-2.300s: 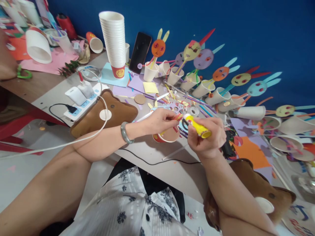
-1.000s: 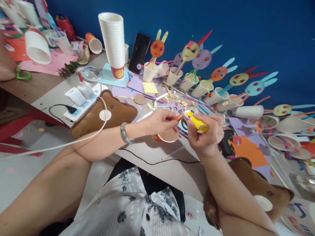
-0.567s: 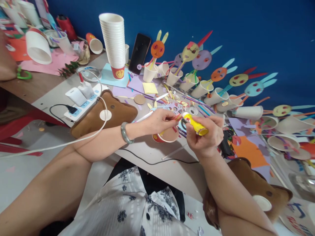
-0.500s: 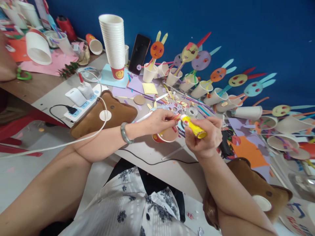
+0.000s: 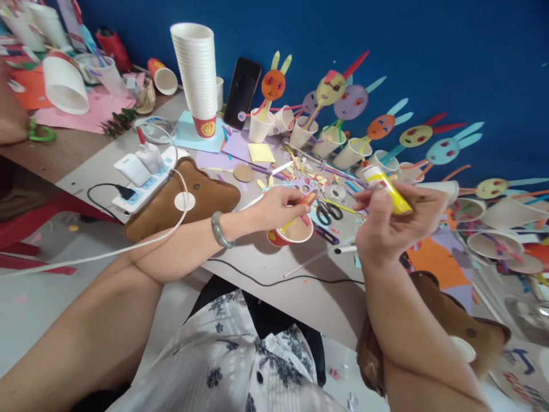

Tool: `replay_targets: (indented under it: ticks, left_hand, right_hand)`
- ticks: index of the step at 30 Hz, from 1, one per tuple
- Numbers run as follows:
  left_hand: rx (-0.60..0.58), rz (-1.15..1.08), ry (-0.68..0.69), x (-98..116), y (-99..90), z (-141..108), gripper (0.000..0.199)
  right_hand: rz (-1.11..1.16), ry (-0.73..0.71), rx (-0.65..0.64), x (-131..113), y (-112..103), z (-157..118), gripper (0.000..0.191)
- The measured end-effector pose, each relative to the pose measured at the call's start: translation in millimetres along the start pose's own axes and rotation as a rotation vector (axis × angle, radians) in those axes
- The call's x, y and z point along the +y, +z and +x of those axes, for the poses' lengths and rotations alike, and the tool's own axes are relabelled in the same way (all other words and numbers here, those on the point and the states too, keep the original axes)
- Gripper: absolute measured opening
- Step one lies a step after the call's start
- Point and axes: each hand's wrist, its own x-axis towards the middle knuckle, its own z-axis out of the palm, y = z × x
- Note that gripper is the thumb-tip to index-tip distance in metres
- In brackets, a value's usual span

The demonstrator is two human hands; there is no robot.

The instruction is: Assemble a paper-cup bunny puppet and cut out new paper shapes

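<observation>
A cluttered craft desk [image 5: 319, 300] in front of me, mid-gluing by the look of it
Left hand [image 5: 278, 207] over a paper cup [image 5: 302, 230]; right hand [image 5: 392, 223], apart from it, grips a yellow tube [image 5: 389, 190], probably glue; the left pinches a small red-and-yellow strip [image 5: 309, 198] above the cup; the next move seems to call for a steady pinch and careful placing

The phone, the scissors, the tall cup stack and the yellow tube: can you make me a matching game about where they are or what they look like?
1. yellow tube
2. cup stack
3. phone
4. scissors

A. propped up by the blue wall
B. has black finger loops
C. in the right hand
D. standing on light blue paper

Pairs: 1-C, 2-D, 3-A, 4-B
</observation>
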Motion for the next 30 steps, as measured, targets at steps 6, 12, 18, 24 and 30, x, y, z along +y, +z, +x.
replay_targets:
  ticks: [6, 12, 18, 24, 30]
  left_hand:
    - [-0.025, 0.029, 0.031, -2.1, -2.7, 1.1, 0.024]
    - [-0.012, 0.091, 0.063, -4.3, -2.3, 3.0, 0.027]
    - [-0.014, 0.084, 0.102, -7.5, -0.8, 3.8, 0.024]
    - [-0.046, 0.028, 0.078, -5.8, -0.1, 2.2, 0.023]
    - [-0.049, -0.001, 0.052, -5.7, 0.2, 1.6, 0.022]
  right_hand:
    - [0.219, 0.156, 0.081, 5.2, 1.1, 31.1, 0.033]
    - [0.098, 0.663, -0.293, 20.3, 0.1, 58.0, 0.016]
    - [-0.098, 0.852, -0.332, 35.0, -7.2, 46.5, 0.006]
    - [-0.46, 0.637, -0.431, 50.8, -51.7, 10.5, 0.022]
    - [-0.544, 0.655, -0.416, 73.9, -61.4, -1.4, 0.016]
